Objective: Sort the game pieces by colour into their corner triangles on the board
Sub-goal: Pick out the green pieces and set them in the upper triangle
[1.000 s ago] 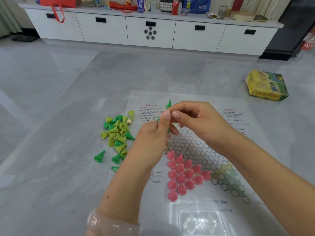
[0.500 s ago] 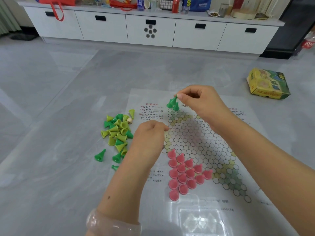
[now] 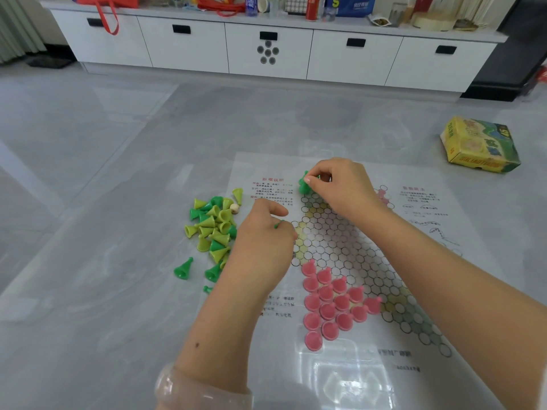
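- Right hand (image 3: 340,187) pinches a dark green piece (image 3: 304,184) at the board's (image 3: 414,261) far corner, roughly upright, tip up.
- Left hand (image 3: 263,241) curls round another green piece (image 3: 278,224) (only its tip shows).
- Pink pieces (image 3: 331,303) fill the near triangle; mixed greens (image 3: 213,229) lie toppled on the floor (image 3: 88,202).

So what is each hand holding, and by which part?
The right hand pinches a dark green piece near its top; the left hand grips more green pieces, mostly hidden.

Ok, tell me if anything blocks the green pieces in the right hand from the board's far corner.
Nothing visible does. The right hand pinches the green pieces right at the far corner of the board; the cells showing beside them are bare.
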### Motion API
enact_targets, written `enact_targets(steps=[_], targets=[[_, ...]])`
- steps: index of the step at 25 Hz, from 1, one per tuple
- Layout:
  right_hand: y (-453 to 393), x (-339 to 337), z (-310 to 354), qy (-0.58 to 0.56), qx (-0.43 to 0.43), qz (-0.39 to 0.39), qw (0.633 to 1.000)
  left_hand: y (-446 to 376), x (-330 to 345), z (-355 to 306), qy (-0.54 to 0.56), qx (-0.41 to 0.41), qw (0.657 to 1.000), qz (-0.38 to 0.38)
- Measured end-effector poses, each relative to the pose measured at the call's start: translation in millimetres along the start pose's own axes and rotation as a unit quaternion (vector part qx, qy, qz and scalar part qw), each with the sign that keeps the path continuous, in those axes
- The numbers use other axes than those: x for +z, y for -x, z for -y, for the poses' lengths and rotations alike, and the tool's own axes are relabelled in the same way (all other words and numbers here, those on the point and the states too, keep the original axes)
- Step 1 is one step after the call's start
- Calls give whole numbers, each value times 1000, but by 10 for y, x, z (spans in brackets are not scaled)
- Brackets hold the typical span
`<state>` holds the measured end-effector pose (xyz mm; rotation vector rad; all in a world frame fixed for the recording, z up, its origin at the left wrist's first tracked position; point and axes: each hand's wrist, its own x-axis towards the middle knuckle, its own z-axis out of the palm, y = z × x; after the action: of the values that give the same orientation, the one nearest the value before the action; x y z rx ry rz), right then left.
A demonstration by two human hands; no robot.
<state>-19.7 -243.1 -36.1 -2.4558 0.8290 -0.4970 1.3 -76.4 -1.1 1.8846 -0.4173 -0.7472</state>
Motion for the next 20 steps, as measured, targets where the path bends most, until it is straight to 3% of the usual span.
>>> enact_targets(steps=[15, 20], targets=[[9, 13, -51, -25, 2, -3, 1000, 15, -2, -56, 4, -23, 1000, -2], [101, -217, 53, -112, -3, -54, 992, 4, -12, -38, 12, -18, 1000, 6]])
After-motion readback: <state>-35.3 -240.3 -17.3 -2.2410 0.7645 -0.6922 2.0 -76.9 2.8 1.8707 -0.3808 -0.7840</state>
